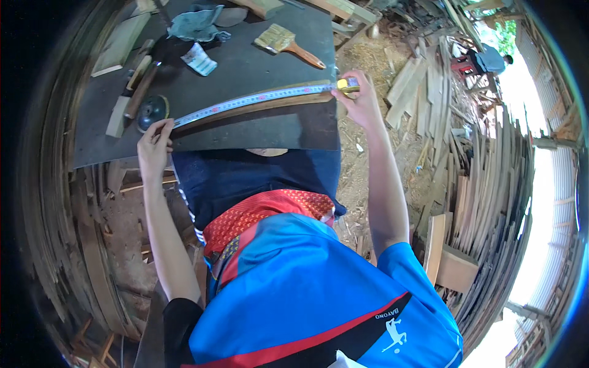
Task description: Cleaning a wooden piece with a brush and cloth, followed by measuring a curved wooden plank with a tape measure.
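A tape measure (348,86) with a yellow case is gripped in my right hand (363,104), just past the right edge of the dark tabletop (245,132). Its white blade (245,100) is drawn out leftward along a narrow wooden strip (270,107) near the table's front edge. At the strip's left end, my left hand (154,146) pinches the blade's end between thumb and fingers. Close beyond that hand sits a round dark disc-like object (152,112).
Farther back lie a paintbrush (288,46), a crumpled grey-green cloth (195,24), a small printed packet (199,59), wooden-handled tools (140,86) and a board (121,44). Stacked planks (485,184) line the right side. Another person (485,61) is at the far right.
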The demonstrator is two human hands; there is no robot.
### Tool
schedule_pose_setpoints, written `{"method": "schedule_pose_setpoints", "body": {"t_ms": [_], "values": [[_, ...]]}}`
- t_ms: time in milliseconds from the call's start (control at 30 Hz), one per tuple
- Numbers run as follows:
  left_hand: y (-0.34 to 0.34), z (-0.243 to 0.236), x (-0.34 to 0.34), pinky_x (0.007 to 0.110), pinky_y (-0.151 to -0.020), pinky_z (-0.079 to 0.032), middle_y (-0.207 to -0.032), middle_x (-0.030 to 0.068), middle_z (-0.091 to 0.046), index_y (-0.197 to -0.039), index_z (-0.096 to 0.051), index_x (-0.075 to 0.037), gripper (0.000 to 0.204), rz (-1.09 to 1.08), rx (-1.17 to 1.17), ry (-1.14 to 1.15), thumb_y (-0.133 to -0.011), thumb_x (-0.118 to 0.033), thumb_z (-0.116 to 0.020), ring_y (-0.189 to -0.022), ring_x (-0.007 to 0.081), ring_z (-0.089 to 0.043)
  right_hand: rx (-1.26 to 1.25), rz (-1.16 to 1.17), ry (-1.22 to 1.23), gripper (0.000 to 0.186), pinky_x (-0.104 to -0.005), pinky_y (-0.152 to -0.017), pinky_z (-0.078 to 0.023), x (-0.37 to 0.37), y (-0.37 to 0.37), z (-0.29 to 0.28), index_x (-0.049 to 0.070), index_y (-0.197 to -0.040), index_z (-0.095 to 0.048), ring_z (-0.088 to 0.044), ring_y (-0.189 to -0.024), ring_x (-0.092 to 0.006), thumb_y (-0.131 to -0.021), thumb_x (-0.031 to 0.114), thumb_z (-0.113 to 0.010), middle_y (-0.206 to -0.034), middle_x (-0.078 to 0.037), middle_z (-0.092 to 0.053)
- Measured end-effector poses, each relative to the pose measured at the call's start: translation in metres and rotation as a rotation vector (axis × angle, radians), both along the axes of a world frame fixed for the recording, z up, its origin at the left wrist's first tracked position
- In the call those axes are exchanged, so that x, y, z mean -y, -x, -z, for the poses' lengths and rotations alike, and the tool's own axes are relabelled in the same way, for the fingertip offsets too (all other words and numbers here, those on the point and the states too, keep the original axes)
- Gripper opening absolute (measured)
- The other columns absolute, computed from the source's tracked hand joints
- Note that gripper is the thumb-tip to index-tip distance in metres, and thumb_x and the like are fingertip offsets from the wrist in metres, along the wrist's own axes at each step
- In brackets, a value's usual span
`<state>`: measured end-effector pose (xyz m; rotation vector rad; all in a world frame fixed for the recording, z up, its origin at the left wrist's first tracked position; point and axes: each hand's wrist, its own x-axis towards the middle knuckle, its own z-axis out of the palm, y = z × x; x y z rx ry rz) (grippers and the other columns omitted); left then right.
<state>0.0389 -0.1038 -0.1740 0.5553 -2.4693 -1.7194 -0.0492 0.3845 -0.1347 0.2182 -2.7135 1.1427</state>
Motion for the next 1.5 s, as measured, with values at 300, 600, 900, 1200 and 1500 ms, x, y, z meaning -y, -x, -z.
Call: {"method": "schedule_pose_setpoints", "body": {"t_ms": [300, 600, 900, 1200, 1500], "values": [[0.002, 0.001, -0.013, 0.022, -0.06, -0.051, -0.091, -0.0011, -0.07, -0.116, -0.078, -0.006, 0.024, 0.018, -0.04, -0.076, -0.1, -0.024, -0.075, -0.071, 0.004, -0.059, 0.061, -0.011, 0.032, 0.044, -0.0399, -0.092, -0.058, -0.003, -0.005, -0.011, 0.011, -0.123, -0.062, -0.066, -0.11, -0.023, -0.087, 0.012, -0.086, -0.12, -0.012, -0.061], [0.001, 0.002, -0.008, 0.022, -0.059, -0.051, -0.086, 0.0008, -0.071, -0.114, -0.079, -0.005, 0.025, 0.003, -0.076, -0.063, -0.099, -0.025, -0.076, -0.068, 0.0045, -0.059, 0.058, -0.041, 0.099, 0.045, -0.037, -0.087, -0.061, 0.002, -0.004, -0.01, 0.011, -0.126, -0.06, -0.067, -0.108, -0.0214, -0.088, 0.01, -0.085, -0.12, -0.011, -0.06], [0.0, -0.005, -0.014, 0.024, -0.059, -0.052, -0.094, 0.0003, -0.07, -0.121, -0.077, -0.008, 0.023, 0.04, -0.113, -0.032, -0.101, -0.019, -0.073, -0.07, 0.0063, -0.06, 0.084, -0.054, 0.086, 0.044, -0.0374, -0.09, -0.061, -0.001, -0.01, -0.018, 0.011, -0.126, -0.061, -0.067, -0.111, -0.0232, -0.089, 0.005, -0.083, -0.122, -0.011, -0.058], [-0.001, -0.015, -0.01, 0.025, -0.057, -0.055, -0.105, 0.0031, -0.068, -0.122, -0.066, -0.01, 0.017, 0.178, -0.156, 0.138, -0.108, -0.02, -0.062, -0.076, 0.0103, -0.065, 0.038, -0.013, 0.184, 0.038, -0.0341, -0.092, -0.059, -0.007, -0.03, -0.027, 0.006, -0.124, -0.064, -0.067, -0.109, -0.0187, -0.09, -0.001, -0.08, -0.119, -0.009, -0.061], [0.009, 0.009, -0.02, 0.028, -0.062, -0.048, -0.099, 0.0067, -0.069, -0.114, -0.068, -0.001, 0.014, 0.116, -0.332, 0.25, -0.106, -0.011, -0.062, -0.064, 0.0103, -0.057, 0.083, 0.051, 0.166, 0.037, -0.033, -0.092, -0.054, -0.044, -0.038, -0.014, 0.006, -0.122, -0.065, -0.068, -0.105, -0.016, -0.089, 0.002, -0.081, -0.116, -0.007, -0.066]]}}
